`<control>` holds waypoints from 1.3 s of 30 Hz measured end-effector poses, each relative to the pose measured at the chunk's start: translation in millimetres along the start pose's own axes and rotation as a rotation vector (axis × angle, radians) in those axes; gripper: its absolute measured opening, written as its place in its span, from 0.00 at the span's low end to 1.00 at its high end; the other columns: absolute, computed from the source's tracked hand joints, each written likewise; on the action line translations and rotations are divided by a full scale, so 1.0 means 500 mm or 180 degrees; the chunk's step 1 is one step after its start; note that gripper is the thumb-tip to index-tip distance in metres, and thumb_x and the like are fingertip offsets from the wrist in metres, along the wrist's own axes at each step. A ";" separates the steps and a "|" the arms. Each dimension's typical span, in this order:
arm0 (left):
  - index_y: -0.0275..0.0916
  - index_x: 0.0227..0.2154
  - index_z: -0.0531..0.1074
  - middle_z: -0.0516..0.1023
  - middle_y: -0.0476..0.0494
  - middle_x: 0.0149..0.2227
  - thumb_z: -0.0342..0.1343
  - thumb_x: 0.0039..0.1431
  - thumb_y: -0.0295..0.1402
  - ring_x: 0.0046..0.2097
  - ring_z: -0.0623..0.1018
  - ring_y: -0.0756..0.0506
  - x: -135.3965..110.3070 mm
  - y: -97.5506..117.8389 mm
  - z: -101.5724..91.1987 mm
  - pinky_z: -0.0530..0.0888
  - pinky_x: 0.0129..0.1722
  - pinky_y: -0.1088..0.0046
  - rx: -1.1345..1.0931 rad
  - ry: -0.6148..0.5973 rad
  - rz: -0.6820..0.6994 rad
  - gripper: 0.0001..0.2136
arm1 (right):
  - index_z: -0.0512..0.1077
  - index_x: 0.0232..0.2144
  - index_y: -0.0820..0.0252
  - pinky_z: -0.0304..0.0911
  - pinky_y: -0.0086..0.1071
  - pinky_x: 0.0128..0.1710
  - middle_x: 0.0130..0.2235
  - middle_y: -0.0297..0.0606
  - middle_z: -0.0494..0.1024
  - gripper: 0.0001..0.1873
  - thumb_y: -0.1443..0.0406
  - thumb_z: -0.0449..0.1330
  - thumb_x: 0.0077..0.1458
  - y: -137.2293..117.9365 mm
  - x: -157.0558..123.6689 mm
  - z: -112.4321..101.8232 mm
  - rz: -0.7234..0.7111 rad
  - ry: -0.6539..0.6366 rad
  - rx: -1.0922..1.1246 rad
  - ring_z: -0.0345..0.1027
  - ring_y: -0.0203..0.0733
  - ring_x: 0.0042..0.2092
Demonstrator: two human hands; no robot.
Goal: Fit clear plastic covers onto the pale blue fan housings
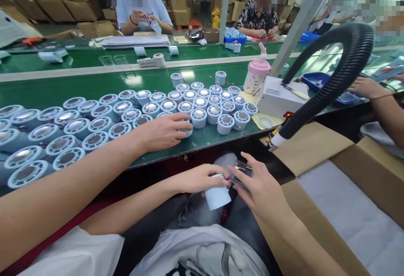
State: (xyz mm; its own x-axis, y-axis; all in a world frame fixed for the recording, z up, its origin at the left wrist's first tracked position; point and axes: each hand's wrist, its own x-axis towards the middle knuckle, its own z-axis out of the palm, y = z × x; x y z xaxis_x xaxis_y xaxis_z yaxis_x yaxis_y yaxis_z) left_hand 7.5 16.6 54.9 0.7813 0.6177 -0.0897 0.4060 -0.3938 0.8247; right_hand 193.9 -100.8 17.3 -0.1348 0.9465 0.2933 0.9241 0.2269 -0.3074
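Over my lap, my left hand (198, 178) is closed round a white cylindrical unit (217, 196). My right hand (260, 185) pinches a small clear plastic cup (241, 170) against the unit's top end, where thin red wire shows. Many similar white and pale blue round units (202, 107) with shiny centres stand in rows on the green conveyor table (94, 84) in front of me. Another person's bare arm reaches in from the left, its hand (164, 131) resting on a unit at the table's near edge.
A black ribbed hose (334, 78) arcs over an open cardboard box (315, 149) lined with white sheet at my right. A white box (279, 97) and a pink bottle (257, 74) stand on the table. Co-workers sit across the table; another person's hand (366, 87) is at far right.
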 end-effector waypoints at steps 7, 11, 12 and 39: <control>0.42 0.41 0.72 0.70 0.44 0.41 0.64 0.48 0.43 0.43 0.72 0.43 -0.002 -0.024 0.047 0.69 0.43 0.68 -0.0244 -0.0086 0.0551 0.18 | 0.70 0.25 0.58 0.65 0.40 0.47 0.48 0.43 0.66 0.07 0.64 0.62 0.52 -0.002 -0.013 -0.028 0.0878 -0.0656 0.1958 0.65 0.48 0.50; 0.44 0.45 0.73 0.66 0.44 0.40 0.70 0.36 0.45 0.42 0.70 0.42 -0.002 -0.048 0.061 0.70 0.43 0.65 -0.0350 0.0013 0.0695 0.29 | 0.70 0.23 0.59 0.65 0.33 0.38 0.43 0.42 0.68 0.15 0.59 0.55 0.59 -0.005 -0.015 -0.032 0.1380 -0.0411 0.2759 0.66 0.43 0.42; 0.45 0.46 0.73 0.65 0.44 0.40 0.70 0.36 0.45 0.43 0.70 0.42 -0.002 -0.052 0.065 0.71 0.44 0.64 -0.0296 -0.0008 0.0711 0.31 | 0.70 0.22 0.60 0.65 0.32 0.37 0.42 0.42 0.69 0.16 0.58 0.56 0.58 -0.002 -0.016 -0.031 0.1492 -0.0352 0.2935 0.66 0.42 0.41; 0.45 0.58 0.63 0.71 0.38 0.55 0.68 0.44 0.36 0.54 0.73 0.39 -0.032 -0.027 0.059 0.71 0.51 0.63 -0.1727 -0.0795 0.0523 0.36 | 0.65 0.47 0.49 0.67 0.35 0.49 0.52 0.35 0.70 0.20 0.61 0.65 0.52 -0.005 -0.060 -0.048 0.1578 -0.0709 0.3600 0.68 0.43 0.51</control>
State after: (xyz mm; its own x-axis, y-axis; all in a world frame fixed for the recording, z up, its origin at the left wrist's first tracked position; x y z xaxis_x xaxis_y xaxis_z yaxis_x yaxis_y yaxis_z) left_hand 3.6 -8.0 28.7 0.9271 0.3746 -0.0112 0.0231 -0.0275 0.9994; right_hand 204.3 -135.2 30.9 -0.0203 0.9794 -0.2011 0.0836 -0.1987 -0.9765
